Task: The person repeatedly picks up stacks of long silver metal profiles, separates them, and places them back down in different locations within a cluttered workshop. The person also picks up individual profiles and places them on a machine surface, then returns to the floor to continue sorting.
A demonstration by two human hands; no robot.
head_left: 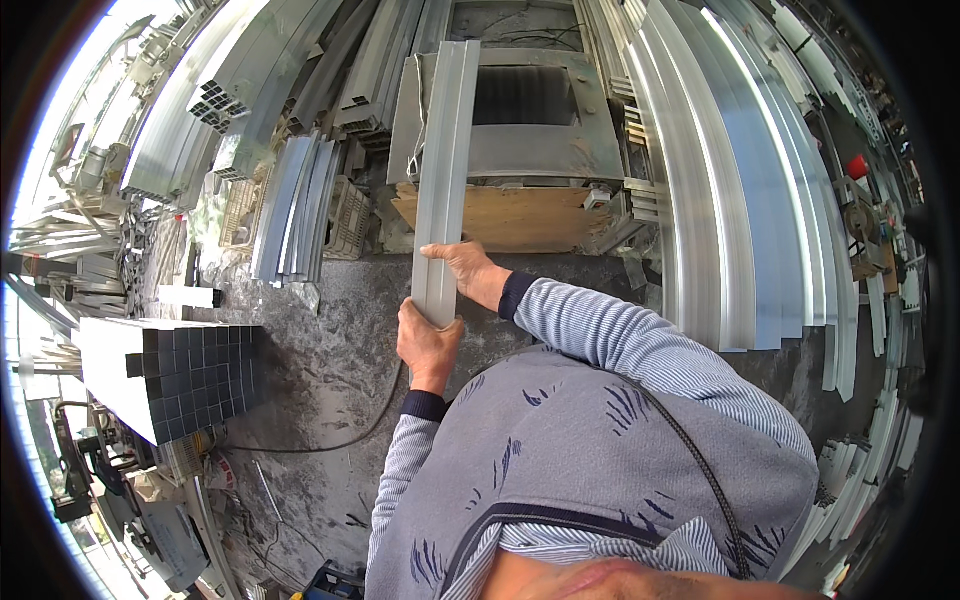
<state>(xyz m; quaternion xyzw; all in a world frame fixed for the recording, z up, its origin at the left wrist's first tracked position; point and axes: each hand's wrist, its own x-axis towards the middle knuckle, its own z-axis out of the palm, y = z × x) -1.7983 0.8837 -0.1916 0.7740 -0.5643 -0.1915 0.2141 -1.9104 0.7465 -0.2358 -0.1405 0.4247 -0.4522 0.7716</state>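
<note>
A long, silver-grey metal profile (446,160) with lengthwise ridges stretches away from me, its far end over a grey metal machine cabinet (540,150). My left hand (428,345) grips the profile's near end, thumb on the upper face. A little farther along, my right hand (468,272) clasps its right edge, with the thumb lying across the top. The fingers of both hands are partly hidden beneath the metal. Below the cabinet shows a brown wooden board (530,218).
Long metal profiles (700,180) lie stacked on the right. Bundled square tubes (220,105) stand at the upper left, near short upright strips (295,210). A block of dark-ended square tubes (200,375) sits on the left. A cable (330,447) crosses the stained floor (330,350).
</note>
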